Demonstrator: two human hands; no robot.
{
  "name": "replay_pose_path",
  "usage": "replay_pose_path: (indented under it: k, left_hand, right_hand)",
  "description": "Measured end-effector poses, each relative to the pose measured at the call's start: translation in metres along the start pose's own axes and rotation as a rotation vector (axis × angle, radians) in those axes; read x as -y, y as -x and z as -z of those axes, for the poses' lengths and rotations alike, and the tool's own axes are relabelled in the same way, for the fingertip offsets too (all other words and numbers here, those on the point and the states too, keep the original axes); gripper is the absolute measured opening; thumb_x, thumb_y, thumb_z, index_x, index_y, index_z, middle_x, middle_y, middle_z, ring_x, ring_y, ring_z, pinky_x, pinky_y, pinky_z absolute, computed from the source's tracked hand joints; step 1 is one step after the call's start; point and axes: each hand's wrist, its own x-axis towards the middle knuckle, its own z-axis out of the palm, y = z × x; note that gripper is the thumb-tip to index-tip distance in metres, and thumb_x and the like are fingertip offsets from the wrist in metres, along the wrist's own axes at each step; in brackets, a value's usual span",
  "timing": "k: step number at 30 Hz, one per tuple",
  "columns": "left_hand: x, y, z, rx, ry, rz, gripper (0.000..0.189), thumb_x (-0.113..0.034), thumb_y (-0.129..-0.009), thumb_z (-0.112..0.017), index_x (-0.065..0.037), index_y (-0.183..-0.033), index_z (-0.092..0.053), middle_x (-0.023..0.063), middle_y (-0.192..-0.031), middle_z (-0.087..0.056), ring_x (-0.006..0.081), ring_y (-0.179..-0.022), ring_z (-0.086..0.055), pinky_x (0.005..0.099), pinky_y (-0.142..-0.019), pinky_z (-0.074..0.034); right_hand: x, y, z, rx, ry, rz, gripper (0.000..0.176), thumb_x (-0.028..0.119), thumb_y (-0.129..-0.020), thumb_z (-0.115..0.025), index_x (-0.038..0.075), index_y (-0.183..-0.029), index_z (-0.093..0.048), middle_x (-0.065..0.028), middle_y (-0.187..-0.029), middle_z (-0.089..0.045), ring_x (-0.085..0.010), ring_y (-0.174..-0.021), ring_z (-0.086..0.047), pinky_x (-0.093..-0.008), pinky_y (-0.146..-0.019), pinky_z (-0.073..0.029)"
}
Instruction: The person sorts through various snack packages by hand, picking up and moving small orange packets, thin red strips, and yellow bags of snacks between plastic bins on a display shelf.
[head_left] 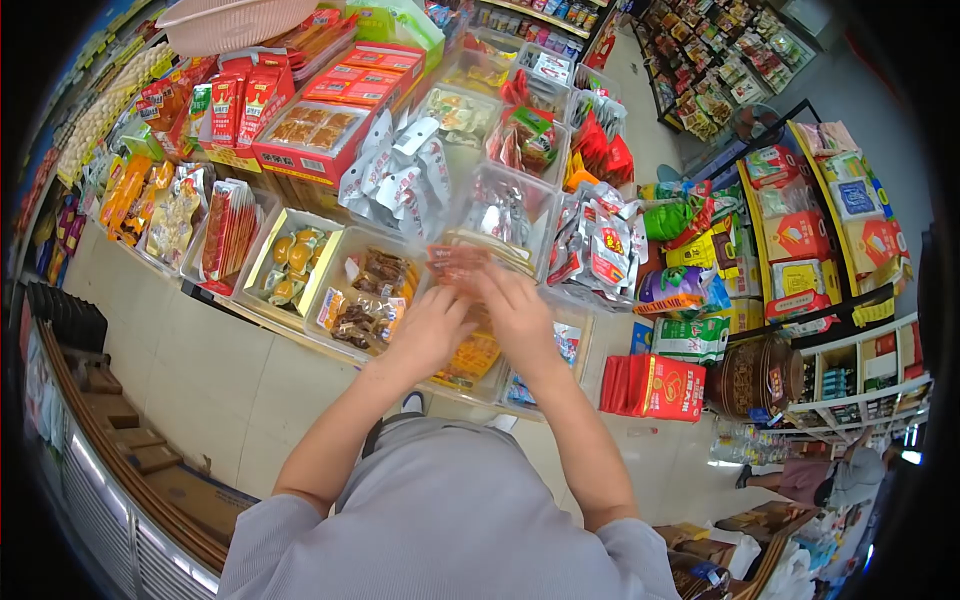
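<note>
Both hands are close together over the front row of snack bins. Reddish flat packets (pixel 458 262), smeared by motion, lie at their fingertips. My left hand (pixel 430 325) has its fingers bent against the lower side of these packets. From the right, my right hand (pixel 508 305) reaches over them, its fingertips blurred. Beneath the hands is a bin of orange-yellow packets (pixel 468 362). To the left stands a clear bin of brown snack packs (pixel 372 290). Just behind the hands, silver packets (pixel 495 215) fill another clear bin.
Silver pouches (pixel 400 175) and a red box (pixel 310 140) stand further back. Red packages (pixel 655 387) are at the right edge of the display. At far right, a person (pixel 810 480) is near shelves. A brown barrel (pixel 755 378) stands right of the display.
</note>
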Motion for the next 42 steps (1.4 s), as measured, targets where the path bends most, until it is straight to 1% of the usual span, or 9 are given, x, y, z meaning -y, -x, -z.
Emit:
replay_pose_path:
  k: [3, 9, 15, 21, 27, 30, 33, 36, 42]
  left_hand:
    - [0.002, 0.000, -0.003, -0.001, -0.001, 0.002, 0.036, -0.021, -0.091, -0.066, -0.002, -0.120, -0.059, 0.0186, -0.119, -0.057, 0.0377, -0.112, -0.055, 0.0478, -0.096, -0.046]
    - [-0.001, 0.000, 0.000, -0.039, 0.020, -0.012, 0.034, -0.017, -0.089, -0.067, 0.002, -0.117, -0.059, 0.0213, -0.113, -0.058, 0.0404, -0.108, -0.055, 0.0489, -0.094, -0.046]
    - [0.000, 0.001, -0.004, -0.046, 0.005, -0.004, 0.034, -0.018, -0.089, -0.068, 0.001, -0.116, -0.060, 0.0204, -0.114, -0.058, 0.0393, -0.109, -0.055, 0.0483, -0.095, -0.046]
    - [-0.001, 0.001, -0.001, -0.008, -0.037, 0.024, 0.040, -0.021, -0.092, -0.068, 0.001, -0.124, -0.060, 0.0197, -0.123, -0.058, 0.0376, -0.117, -0.055, 0.0466, -0.100, -0.046]
    - [-0.001, 0.002, -0.001, 0.030, -0.035, 0.023, 0.044, -0.022, -0.093, -0.068, 0.002, -0.128, -0.059, 0.0198, -0.127, -0.057, 0.0370, -0.120, -0.055, 0.0460, -0.102, -0.045]
    - [0.002, 0.002, -0.004, 0.034, -0.041, 0.010, 0.044, -0.021, -0.092, -0.068, 0.002, -0.128, -0.059, 0.0200, -0.127, -0.057, 0.0371, -0.119, -0.055, 0.0461, -0.102, -0.045]
    - [0.003, 0.002, -0.003, 0.052, -0.023, 0.018, 0.044, -0.021, -0.092, -0.068, 0.002, -0.128, -0.059, 0.0198, -0.126, -0.058, 0.0372, -0.119, -0.055, 0.0460, -0.102, -0.045]
    - [0.000, 0.002, 0.003, 0.084, -0.003, 0.028, 0.044, -0.021, -0.092, -0.068, 0.002, -0.128, -0.060, 0.0194, -0.126, -0.058, 0.0371, -0.119, -0.055, 0.0458, -0.102, -0.046]
    - [0.004, 0.006, 0.001, 0.058, 0.029, 0.011, 0.047, -0.022, -0.092, -0.069, 0.003, -0.131, -0.058, 0.0204, -0.129, -0.057, 0.0381, -0.122, -0.054, 0.0464, -0.103, -0.045]
  right_hand:
    - [0.004, -0.020, -0.011, 0.019, 0.046, 0.128, 0.047, 0.011, -0.080, -0.062, -0.001, -0.125, -0.063, -0.0147, -0.129, -0.063, -0.0297, -0.111, -0.062, -0.0409, -0.091, -0.052]
    - [0.011, -0.026, -0.015, 0.124, 0.192, 0.065, 0.046, 0.009, -0.080, -0.062, 0.000, -0.125, -0.061, -0.0124, -0.133, -0.060, -0.0277, -0.103, -0.060, -0.0381, -0.087, -0.051]
    - [0.010, -0.035, -0.018, 0.098, 0.211, 0.063, 0.045, 0.008, -0.079, -0.062, -0.001, -0.124, -0.061, -0.0124, -0.126, -0.062, -0.0280, -0.100, -0.059, -0.0394, -0.085, -0.050]
    - [0.001, -0.011, -0.003, 0.197, 0.234, -0.084, 0.050, 0.010, -0.080, -0.059, -0.007, -0.126, -0.059, -0.0130, -0.110, -0.063, -0.0283, -0.097, -0.058, -0.0389, -0.082, -0.050]
    - [-0.002, 0.008, -0.012, 0.281, 0.340, -0.193, 0.039, 0.011, -0.082, -0.058, -0.006, -0.117, -0.065, -0.0137, -0.108, -0.065, -0.0288, -0.098, -0.057, -0.0378, -0.085, -0.050]
    - [-0.003, 0.006, -0.008, 0.500, 0.420, -0.122, 0.038, 0.011, -0.084, -0.057, -0.006, -0.117, -0.065, -0.0135, -0.109, -0.066, -0.0303, -0.099, -0.057, -0.0378, -0.087, -0.050]
    - [-0.015, 0.018, -0.016, 0.448, 0.337, -0.089, 0.037, 0.010, -0.087, -0.056, -0.006, -0.119, -0.065, -0.0131, -0.111, -0.066, -0.0328, -0.103, -0.057, -0.0395, -0.090, -0.050]
    - [-0.018, 0.021, -0.021, 0.532, 0.244, -0.097, 0.034, 0.009, -0.088, -0.055, -0.004, -0.118, -0.065, -0.0131, -0.115, -0.066, -0.0328, -0.107, -0.057, -0.0400, -0.093, -0.051]
    - [-0.001, 0.009, -0.012, 0.561, 0.164, -0.221, 0.038, 0.010, -0.088, -0.056, -0.004, -0.122, -0.064, -0.0136, -0.119, -0.065, -0.0310, -0.110, -0.058, -0.0384, -0.095, -0.051]
